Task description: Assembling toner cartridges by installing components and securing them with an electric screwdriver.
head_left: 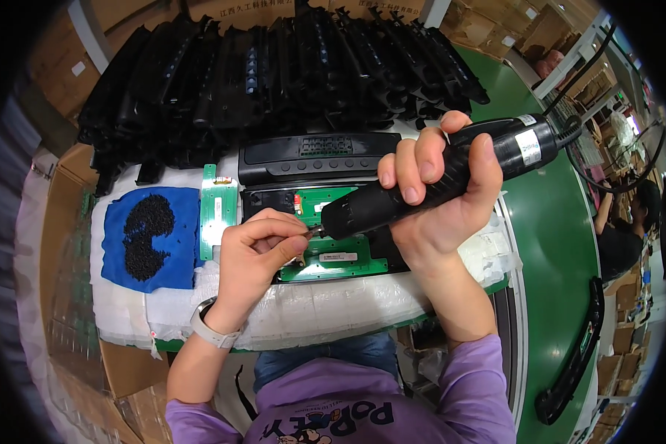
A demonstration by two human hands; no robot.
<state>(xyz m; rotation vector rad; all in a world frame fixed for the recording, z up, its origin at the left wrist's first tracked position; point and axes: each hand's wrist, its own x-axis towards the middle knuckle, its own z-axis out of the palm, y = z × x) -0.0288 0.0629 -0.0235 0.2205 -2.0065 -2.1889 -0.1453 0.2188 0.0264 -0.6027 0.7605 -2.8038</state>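
Observation:
My right hand [440, 196] is wrapped round a black corded electric screwdriver [359, 211], which slants down to the left. My left hand [255, 244] is closed in a pinch at the screwdriver's tip; whatever small piece lies between thumb and forefinger is too small to make out. Below the tip, a green circuit board [337, 263] lies in a black plastic housing [392, 251], partly hidden by both hands and the tool. Left of it lies a separate green circuit board [216, 211]. A blue cloth [115, 222] bears a heap of tiny black pieces [148, 248], apparently screws.
Behind the housing lies a black panel with round buttons [314, 159]. Many black plastic housings [229, 81] are piled along the far side. White padding [325, 311] covers the table. A cable [607, 185] trails off right, where another person [621, 237] appears at the edge.

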